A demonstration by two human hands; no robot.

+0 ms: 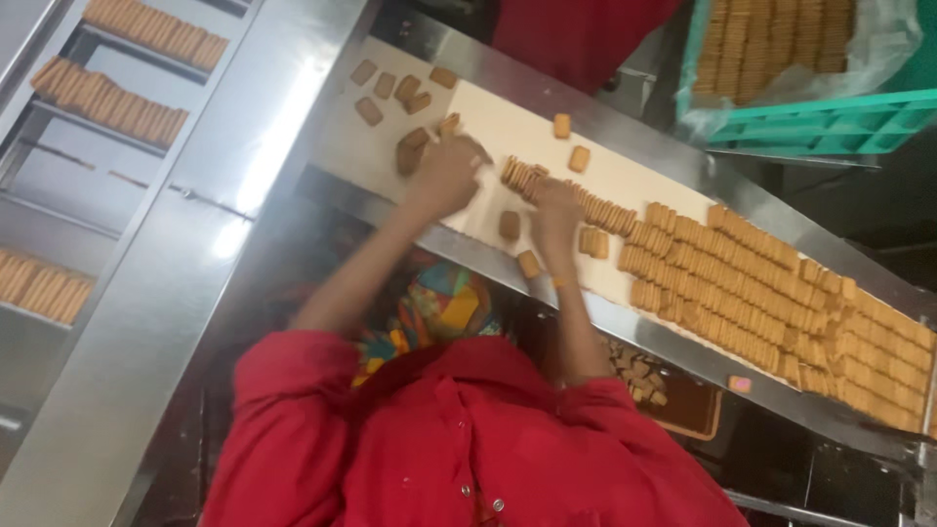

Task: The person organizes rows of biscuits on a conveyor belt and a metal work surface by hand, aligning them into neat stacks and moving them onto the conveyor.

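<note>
A pale conveyor belt runs slantwise between steel side rails. My left hand lies on the belt among loose brown biscuits, fingers bent and blurred, so its grip is unclear. My right hand is curled over the near end of a standing row of biscuits. Single biscuits lie flat next to that hand. To the right, a dense mass of packed biscuit rows covers the belt.
Another person in red stands across the belt. A green crate lined with plastic holds stacked biscuits. Steel channels with biscuit rows run at left. A brown tray of broken pieces sits below the near rail.
</note>
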